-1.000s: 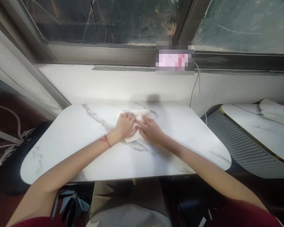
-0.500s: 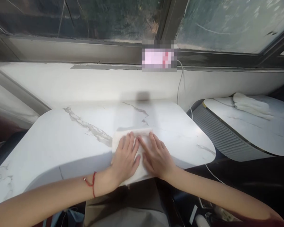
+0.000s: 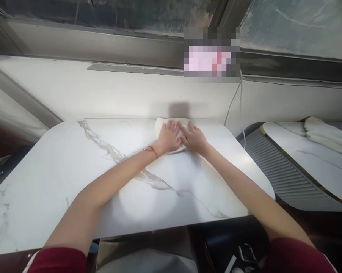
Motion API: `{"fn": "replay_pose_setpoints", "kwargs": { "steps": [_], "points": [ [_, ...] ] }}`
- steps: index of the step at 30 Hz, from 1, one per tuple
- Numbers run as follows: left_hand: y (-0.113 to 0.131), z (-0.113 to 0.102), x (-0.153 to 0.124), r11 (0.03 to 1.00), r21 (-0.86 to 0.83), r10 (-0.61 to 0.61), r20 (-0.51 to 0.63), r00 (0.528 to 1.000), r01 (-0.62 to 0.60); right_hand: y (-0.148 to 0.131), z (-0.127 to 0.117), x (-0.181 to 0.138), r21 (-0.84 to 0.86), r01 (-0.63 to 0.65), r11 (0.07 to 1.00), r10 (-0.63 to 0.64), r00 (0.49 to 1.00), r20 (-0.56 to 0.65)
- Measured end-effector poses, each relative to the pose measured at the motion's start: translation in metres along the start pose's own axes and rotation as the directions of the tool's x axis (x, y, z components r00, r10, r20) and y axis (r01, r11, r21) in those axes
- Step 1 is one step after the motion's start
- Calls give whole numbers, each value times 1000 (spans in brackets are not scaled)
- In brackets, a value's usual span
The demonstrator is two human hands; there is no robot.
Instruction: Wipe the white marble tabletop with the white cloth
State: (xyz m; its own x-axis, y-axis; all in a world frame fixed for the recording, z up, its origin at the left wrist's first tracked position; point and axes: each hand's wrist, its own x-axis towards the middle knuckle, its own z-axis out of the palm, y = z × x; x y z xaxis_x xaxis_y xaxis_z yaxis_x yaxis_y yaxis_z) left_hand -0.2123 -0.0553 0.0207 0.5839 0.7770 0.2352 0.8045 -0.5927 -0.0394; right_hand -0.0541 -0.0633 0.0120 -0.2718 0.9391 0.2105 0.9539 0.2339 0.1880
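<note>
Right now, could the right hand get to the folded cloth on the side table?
Probably not without leaning: the right hand lies flat on the cloth at the table's far edge, and the folded cloth lies across a gap, well right.

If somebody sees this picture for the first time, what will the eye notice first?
Both hands, the left hand and right hand, press flat on a white cloth at the far edge of the marble table. A red string bracelet circles the left wrist.

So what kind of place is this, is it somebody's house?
Probably a room in a home or small cafe, by a window. A white marble-look table stands under a wide window, a cable hangs down the wall, and both hands press a white cloth.
</note>
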Motion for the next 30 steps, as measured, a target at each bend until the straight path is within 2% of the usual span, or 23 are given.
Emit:
{"fn": "replay_pose_setpoints", "kwargs": {
  "steps": [3, 6, 17, 21, 25, 30],
  "points": [
    [-7, 7, 25, 999, -31, -22, -27, 999, 21, 12, 14, 22, 31, -33, 999, 34, 998, -44],
    [-12, 11, 39, 997, -67, -26, -43, 999, 23, 16, 20, 36, 39, -61, 997, 62, 997, -38],
    [-10, 13, 42, 994, -95, -64, -26, 998, 61, 15, 15, 34, 95, -134, 986, 134, 991, 9],
    [-5, 10, 31, 994, -87, -77, -40, 996, 73, 12, 8, 27, 117, -114, 986, 112, 993, 23],
    [5, 6, 7, 996, -59, -76, -32, 997, 74, 10, 6, 7, 132, -40, 990, 36, 999, 26],
    [40, -3, -36, 999, -39, -21, 12, 1000, 22, 9, 5, -55, 114, 61, 992, -53, 996, -70]
  ]
}}
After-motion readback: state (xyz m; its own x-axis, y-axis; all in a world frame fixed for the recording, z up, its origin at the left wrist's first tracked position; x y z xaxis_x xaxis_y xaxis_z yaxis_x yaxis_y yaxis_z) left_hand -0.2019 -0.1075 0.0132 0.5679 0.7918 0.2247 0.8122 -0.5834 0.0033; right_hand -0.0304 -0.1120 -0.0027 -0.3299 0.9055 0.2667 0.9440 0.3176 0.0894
